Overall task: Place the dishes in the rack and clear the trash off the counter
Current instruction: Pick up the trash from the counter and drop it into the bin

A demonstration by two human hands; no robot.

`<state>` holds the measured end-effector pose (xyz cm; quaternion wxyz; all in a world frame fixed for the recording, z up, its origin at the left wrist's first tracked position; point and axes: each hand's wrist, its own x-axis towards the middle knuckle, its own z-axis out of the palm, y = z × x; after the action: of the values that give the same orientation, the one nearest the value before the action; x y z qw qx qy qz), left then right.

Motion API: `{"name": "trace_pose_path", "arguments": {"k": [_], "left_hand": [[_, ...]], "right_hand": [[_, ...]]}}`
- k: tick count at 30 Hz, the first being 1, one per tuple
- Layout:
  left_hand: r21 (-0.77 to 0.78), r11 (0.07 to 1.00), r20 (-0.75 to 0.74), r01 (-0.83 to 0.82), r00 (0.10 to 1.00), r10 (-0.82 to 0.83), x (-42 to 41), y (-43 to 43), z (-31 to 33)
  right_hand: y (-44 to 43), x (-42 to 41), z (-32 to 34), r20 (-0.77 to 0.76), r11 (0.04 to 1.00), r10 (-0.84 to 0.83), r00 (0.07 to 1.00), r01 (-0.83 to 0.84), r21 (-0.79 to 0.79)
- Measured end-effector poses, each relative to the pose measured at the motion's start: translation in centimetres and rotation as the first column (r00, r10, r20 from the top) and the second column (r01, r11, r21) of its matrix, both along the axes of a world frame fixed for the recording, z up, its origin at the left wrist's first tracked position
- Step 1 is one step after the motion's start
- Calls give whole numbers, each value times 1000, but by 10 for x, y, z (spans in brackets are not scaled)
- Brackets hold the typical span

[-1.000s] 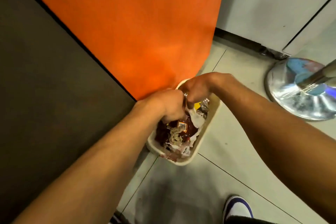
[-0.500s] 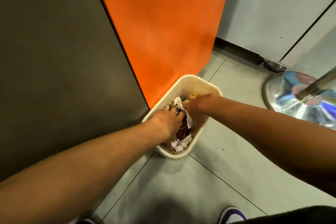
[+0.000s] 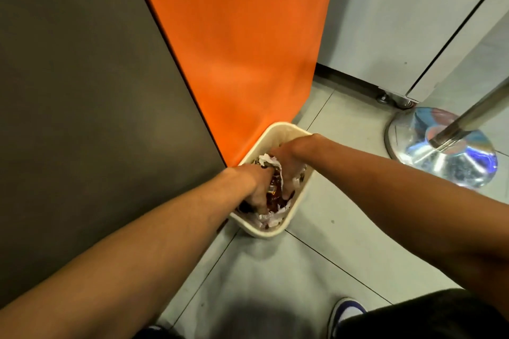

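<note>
Trash (image 3: 275, 192), gripped in the curled fingers of left hand (image 3: 254, 190) and right hand (image 3: 285, 166), probably needed releasing low inside the bin (image 3: 265, 233).

Left hand (image 3: 257, 191), right hand (image 3: 285, 166) bare, forearms (image 3: 165, 231) bare; black trouser leg (image 3: 429, 316); white shoe (image 3: 350, 314), navy trim.

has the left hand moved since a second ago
Yes: the left hand has sunk from above the rim of the cream plastic waste bin to inside it, among the trash.
</note>
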<state>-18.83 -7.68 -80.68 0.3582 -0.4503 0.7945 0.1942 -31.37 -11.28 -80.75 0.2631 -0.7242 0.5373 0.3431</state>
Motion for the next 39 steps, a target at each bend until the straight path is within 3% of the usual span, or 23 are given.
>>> {"name": "trace_pose_path", "arguments": {"k": [4,10,12,15,17,21,25,29,34,39], "left_hand": [[17,999,-73,-37,997,39,12,10,31],[11,992,-323,-125,938,122,22,19,102],[-6,977,-402,-213,895,192,23,23,135],[41,921,-551,-388,760,345,21,35,187],[88,862,-618,-500,651,440,16,46,232],[229,747,-683,-624,443,580,5,71,334],[344,657,-726,-670,254,639,-6,88,445],[376,602,-803,-705,77,591,-9,104,556],[358,555,-872,-751,-56,486,21,118,649],[246,456,-921,-855,-59,385,83,121,701]], "right_hand": [[12,1,29,66,989,-136,988,139,-45],[32,-4,105,183,946,-207,961,244,-212],[36,-7,138,197,938,-228,953,270,-220],[48,-16,195,281,903,-342,897,396,-165],[57,-24,239,426,811,-491,760,578,-95],[86,-36,344,681,532,-649,339,842,88],[110,-41,457,772,453,-619,143,868,202],[122,-45,572,847,474,-527,67,850,228],[127,-30,673,918,545,-397,13,808,224],[114,30,725,940,728,-330,83,657,198]]}}
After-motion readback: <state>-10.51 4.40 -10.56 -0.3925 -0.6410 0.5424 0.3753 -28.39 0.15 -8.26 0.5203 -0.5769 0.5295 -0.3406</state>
